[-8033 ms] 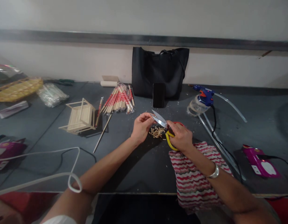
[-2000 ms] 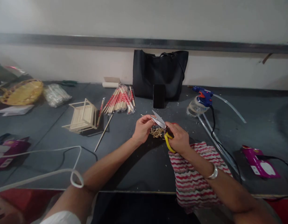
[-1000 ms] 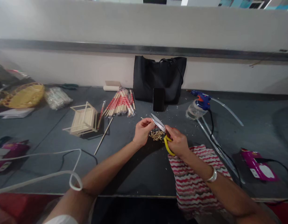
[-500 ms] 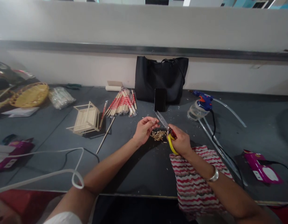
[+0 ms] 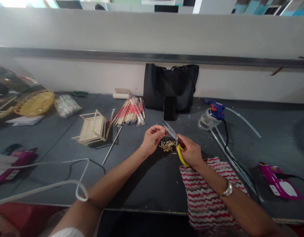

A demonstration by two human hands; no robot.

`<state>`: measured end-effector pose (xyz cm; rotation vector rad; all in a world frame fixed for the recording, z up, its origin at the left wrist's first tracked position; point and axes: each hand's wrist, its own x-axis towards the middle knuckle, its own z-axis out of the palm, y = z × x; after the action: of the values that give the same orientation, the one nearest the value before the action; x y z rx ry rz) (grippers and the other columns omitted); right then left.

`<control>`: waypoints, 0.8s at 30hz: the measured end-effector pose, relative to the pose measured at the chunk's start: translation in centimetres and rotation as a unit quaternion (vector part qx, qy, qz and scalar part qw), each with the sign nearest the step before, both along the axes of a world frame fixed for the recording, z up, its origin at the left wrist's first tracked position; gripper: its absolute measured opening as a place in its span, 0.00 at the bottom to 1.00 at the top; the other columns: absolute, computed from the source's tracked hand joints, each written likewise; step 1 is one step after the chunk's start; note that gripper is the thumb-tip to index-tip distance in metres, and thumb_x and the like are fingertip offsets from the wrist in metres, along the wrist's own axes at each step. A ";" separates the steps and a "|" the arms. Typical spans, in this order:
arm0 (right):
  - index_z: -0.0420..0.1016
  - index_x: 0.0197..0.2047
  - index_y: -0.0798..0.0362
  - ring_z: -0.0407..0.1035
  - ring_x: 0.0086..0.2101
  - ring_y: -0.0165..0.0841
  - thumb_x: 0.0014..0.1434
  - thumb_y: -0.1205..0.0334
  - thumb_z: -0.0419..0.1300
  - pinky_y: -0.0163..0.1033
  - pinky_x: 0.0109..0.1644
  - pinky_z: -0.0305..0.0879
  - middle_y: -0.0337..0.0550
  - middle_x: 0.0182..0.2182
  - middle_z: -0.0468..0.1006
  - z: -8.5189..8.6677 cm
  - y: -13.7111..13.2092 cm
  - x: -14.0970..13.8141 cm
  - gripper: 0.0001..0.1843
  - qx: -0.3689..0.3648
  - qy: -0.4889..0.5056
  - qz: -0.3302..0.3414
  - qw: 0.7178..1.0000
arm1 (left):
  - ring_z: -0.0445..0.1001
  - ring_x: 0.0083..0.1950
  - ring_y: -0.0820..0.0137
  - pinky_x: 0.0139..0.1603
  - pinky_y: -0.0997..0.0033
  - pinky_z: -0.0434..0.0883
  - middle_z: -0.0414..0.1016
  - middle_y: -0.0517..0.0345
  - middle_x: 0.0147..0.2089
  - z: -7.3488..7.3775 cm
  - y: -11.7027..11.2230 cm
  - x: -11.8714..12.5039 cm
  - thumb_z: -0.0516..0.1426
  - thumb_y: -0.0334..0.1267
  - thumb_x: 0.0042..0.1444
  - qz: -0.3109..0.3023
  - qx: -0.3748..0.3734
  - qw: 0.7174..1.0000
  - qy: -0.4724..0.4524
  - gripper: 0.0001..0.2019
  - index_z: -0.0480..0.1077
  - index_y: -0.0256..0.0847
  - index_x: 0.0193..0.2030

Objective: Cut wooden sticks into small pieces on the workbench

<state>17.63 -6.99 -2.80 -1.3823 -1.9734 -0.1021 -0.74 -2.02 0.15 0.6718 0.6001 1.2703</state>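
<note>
In my right hand [image 5: 192,151] I grip a pair of scissors [image 5: 180,154] with yellow and dark red handles, fingers wrapped round them. Their metal blades point up and left, slightly apart, beside the fingertips of my left hand [image 5: 152,138]. That left hand is closed in a pinch on a tiny tan piece [image 5: 165,130], mostly hidden by the fingers. Just below the two hands lies a small heap of short cut wooden bits [image 5: 168,145] on the dark table [image 5: 147,184]. A black phone [image 5: 169,108] leans upright behind the blades.
A black bag [image 5: 170,82] stands against the wall. Left are red-wrapped chopsticks [image 5: 129,110], a loose stick [image 5: 112,144], a small wooden stick frame [image 5: 92,127] and a yellow basket [image 5: 35,102]. Right are a blue glue gun [image 5: 217,108] on a jar, striped cloth [image 5: 206,194] and a purple box [image 5: 280,182].
The scissor blades have come closer to my left fingertips and now lie right against them. The whole scene sits slightly lower in view as my head has tilted up.
</note>
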 end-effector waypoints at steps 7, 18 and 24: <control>0.80 0.52 0.47 0.75 0.32 0.33 0.53 0.67 0.58 0.33 0.35 0.66 0.39 0.32 0.82 0.9 -0.4 -0.3 0.24 0.005 -0.086 -0.053 0.995 | 0.73 0.29 0.77 0.36 0.75 0.72 0.77 0.64 0.28 0.1 -0.1 0.0 0.74 0.32 0.32 0.044 0.007 0.999 0.032 0.16 0.72 0.39 0.24; 0.79 0.55 0.46 0.72 0.33 0.34 0.54 0.65 0.58 0.35 0.37 0.64 0.41 0.33 0.81 0.9 -0.4 -0.1 0.24 -0.008 -0.119 -0.059 0.991 | 0.73 0.29 0.76 0.36 0.74 0.74 0.76 0.64 0.28 -0.1 -0.5 0.3 0.72 0.31 0.35 0.085 0.039 0.994 0.059 0.15 0.68 0.40 0.25; 0.79 0.55 0.45 0.72 0.34 0.35 0.54 0.65 0.58 0.35 0.38 0.65 0.42 0.34 0.81 0.8 -0.3 -0.2 0.26 -0.028 -0.115 -0.064 0.991 | 0.72 0.29 0.75 0.34 0.74 0.74 0.75 0.64 0.28 -0.1 -0.6 0.4 0.72 0.32 0.34 0.091 0.036 0.993 0.060 0.17 0.68 0.40 0.27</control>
<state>17.46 -7.34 -1.96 -1.5953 -2.0860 -0.2785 -0.39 -2.60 0.08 0.7704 0.7296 1.4332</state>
